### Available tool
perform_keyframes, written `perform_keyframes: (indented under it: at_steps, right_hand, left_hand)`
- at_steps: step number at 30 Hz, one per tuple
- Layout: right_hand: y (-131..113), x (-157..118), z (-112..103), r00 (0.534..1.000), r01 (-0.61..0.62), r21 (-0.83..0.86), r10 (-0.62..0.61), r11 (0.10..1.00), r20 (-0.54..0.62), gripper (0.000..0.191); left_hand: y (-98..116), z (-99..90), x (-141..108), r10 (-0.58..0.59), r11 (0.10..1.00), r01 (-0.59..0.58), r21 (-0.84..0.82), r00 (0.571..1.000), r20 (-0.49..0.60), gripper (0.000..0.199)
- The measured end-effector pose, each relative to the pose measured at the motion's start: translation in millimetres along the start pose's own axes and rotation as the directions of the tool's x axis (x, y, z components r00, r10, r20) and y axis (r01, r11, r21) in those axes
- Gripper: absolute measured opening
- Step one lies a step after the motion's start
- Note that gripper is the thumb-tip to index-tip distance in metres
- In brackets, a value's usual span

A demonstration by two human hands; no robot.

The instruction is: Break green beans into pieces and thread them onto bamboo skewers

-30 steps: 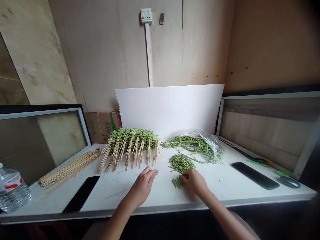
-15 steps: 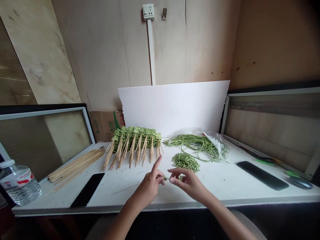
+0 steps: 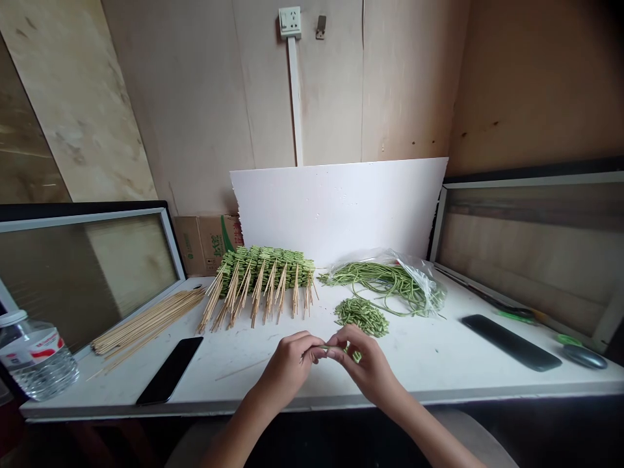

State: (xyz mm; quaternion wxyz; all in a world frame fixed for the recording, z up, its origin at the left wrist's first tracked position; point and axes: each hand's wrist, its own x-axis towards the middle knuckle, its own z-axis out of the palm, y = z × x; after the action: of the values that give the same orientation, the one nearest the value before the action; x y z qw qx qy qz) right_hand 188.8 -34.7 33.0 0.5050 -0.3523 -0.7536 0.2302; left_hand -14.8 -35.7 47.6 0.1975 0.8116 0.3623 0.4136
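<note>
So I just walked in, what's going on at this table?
A person's left hand and right hand meet over the table, pinching a small green bean piece. Cut beans lie heaped just beyond the right hand. Bean-loaded skewers are stacked farther back, left of long beans; bare skewers lie at left.

L hand [image 3: 291, 359] & R hand [image 3: 365, 363] meet over white surface [image 3: 419, 357], fingers [image 3: 307, 340] of both pinching a green bean pc [image 3: 325, 347]. Cut-bean pile [image 3: 361, 316] just beyond R hand; long beans [image 3: 385, 281] behind, partly in clear bag [image 3: 425, 281]. Skewered beans [image 3: 268, 262] stacked back L; loose skewers [image 3: 151, 318], phone [image 3: 170, 370] & water btl [image 3: 39, 364] further L.
</note>
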Motion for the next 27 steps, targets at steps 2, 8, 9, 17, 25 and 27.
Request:
perform_keyframes:
  at_steps: [2,8,9,17,25,27]
  right_hand:
    - [0,-1,2,1.0,0.009,0.018,-0.01,1.0,0.01,0.022]
    - [-4,-3,6,0.996,0.074,0.057,-0.077,0.996,0.043,0.028]
    - [-3,-2,4,0.997,0.069,0.042,-0.07,0.997,0.029,0.027]
    - [66,11,-44,0.974,-0.228,-0.504,0.2,0.833,-0.11,0.03]
    - [90,2,-45,0.865,-0.449,-0.668,0.477,0.593,-0.157,0.037]
    - [85,3,-45,0.866,-0.449,-0.677,0.472,0.583,-0.167,0.043]
  left_hand:
    - [-2,2.4,-1,0.029,0.999,-0.029,-0.016,0.999,0.017,0.019]
    - [-15,0.7,-1,0.023,1.0,-0.022,-0.017,1.0,0.022,0.029]
    - [-18,-1.4,0,-0.011,1.0,0.011,-0.027,1.0,0.003,0.028]
    - [-38,-1.5,3,-0.284,0.927,0.276,-0.254,0.959,0.005,0.044]
    - [-37,4.4,3,-0.337,0.816,0.357,-0.453,0.933,0.128,0.049]
    - [-34,4.6,3,-0.331,0.796,0.356,-0.489,0.933,0.142,0.051]
